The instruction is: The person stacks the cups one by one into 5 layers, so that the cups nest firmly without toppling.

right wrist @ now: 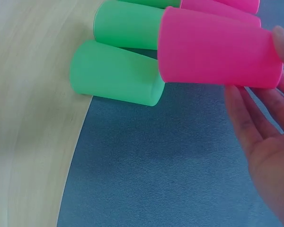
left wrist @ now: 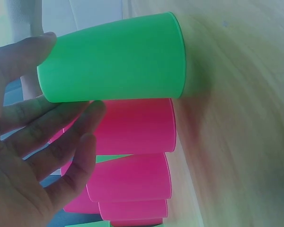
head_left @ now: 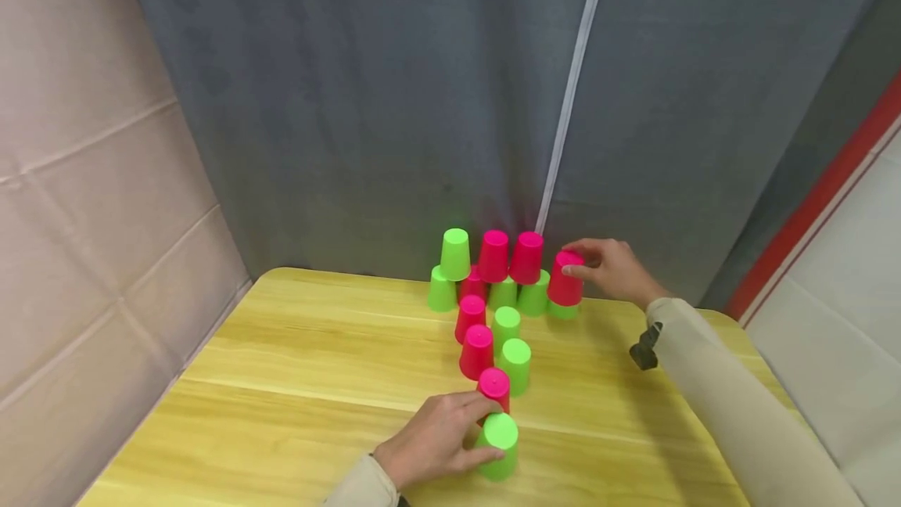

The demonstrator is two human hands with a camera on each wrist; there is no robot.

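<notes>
Two hands hold cups. The left hand (head_left: 432, 444) wraps its fingers round a green cup (head_left: 500, 446) at the bottom middle. The right hand (head_left: 614, 268) pinches a pink cup (head_left: 565, 278) on the right end of the stacked row, middle of the frame, on the wooden table (head_left: 296, 382).

the pink cup (head_left: 471, 285) in the back row peeks out at six o'clock of the upper cups, mostly hidden. in the right wrist view, the right hand (right wrist: 267, 156) runs off at three o'clock, table (right wrist: 28, 142) blurred.
</notes>
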